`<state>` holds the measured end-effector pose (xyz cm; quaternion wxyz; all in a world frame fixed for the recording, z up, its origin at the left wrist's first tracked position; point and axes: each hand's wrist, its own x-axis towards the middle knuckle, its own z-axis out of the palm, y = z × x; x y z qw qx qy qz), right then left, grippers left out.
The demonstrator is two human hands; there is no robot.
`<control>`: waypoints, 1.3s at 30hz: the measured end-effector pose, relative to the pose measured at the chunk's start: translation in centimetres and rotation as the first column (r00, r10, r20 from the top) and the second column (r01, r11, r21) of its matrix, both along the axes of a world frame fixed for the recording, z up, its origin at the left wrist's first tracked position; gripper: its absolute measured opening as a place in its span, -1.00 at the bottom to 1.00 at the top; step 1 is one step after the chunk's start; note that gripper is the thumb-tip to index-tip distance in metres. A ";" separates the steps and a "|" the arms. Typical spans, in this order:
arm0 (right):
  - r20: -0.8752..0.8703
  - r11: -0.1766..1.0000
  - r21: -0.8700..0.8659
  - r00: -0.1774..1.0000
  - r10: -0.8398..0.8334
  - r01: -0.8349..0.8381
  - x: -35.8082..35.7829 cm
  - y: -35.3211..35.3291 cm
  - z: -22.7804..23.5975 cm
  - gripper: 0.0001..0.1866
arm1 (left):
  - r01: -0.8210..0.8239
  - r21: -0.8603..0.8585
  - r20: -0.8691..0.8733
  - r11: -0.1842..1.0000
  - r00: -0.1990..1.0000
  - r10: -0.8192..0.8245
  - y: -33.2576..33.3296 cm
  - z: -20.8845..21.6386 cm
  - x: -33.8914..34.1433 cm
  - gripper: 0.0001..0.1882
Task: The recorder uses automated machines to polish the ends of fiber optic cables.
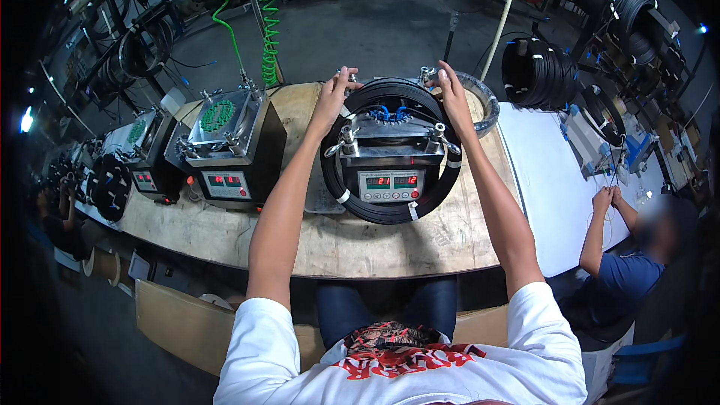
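Observation:
A coil of black cable [337,196], bound with white ties, stands around a black machine. The machine has a metal top plate [375,129] and a red-lit display panel [388,186]. Blue-tipped cable ends [388,113] lie clustered on the plate. At the far left corner, my left hand [332,103] is closed with thumb and fingers on a metal clamp knob, mostly hidden. My right hand [454,95] reaches the far right clamp knob [427,75], its thumb and fingers around the side. Two front clamp knobs [348,139] stand upright beside the plate, untouched.
Two similar machines [225,146] stand to the left, green rings on top. Behind the right hand lies a grey coil [486,101]. A co-worker [626,270] sits at the white table [536,180] on the right. Green spiral hoses [268,45] hang behind the wooden bench [322,247].

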<state>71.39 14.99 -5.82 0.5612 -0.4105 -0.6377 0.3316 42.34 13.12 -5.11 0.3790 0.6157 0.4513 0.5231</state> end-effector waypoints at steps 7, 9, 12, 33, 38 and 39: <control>0.004 1.000 0.021 1.000 -0.001 0.001 -0.1 -0.4 0.2 -0.42 | -0.008 -0.028 0.031 1.000 0.999 0.009 -0.3 0.2 0.4 -0.30; 0.016 1.000 0.028 1.000 0.007 -0.007 -0.2 -0.6 0.4 -0.43 | -0.004 -0.034 0.034 0.999 0.999 0.005 -0.1 0.1 0.1 -0.31; 0.029 1.000 0.011 1.000 0.004 -0.005 -0.3 -0.9 0.6 -0.43 | 0.002 -0.020 0.037 1.000 0.999 -0.001 -0.1 -0.1 0.0 -0.32; 0.002 1.000 -0.006 1.000 0.028 -0.028 0.0 -0.2 0.1 -0.44 | 0.009 -0.033 0.072 0.999 0.997 -0.007 0.5 -0.6 0.0 -0.28; 0.006 1.000 -0.029 1.000 0.003 -0.003 0.0 -0.5 0.1 -0.44 | 0.003 0.014 0.056 1.000 0.998 -0.004 0.1 -0.3 0.3 -0.33; 0.005 1.000 -0.029 1.000 0.004 -0.004 -0.1 -0.5 0.2 -0.44 | 0.022 -0.004 0.086 1.000 0.996 -0.022 0.1 -0.3 0.2 -0.34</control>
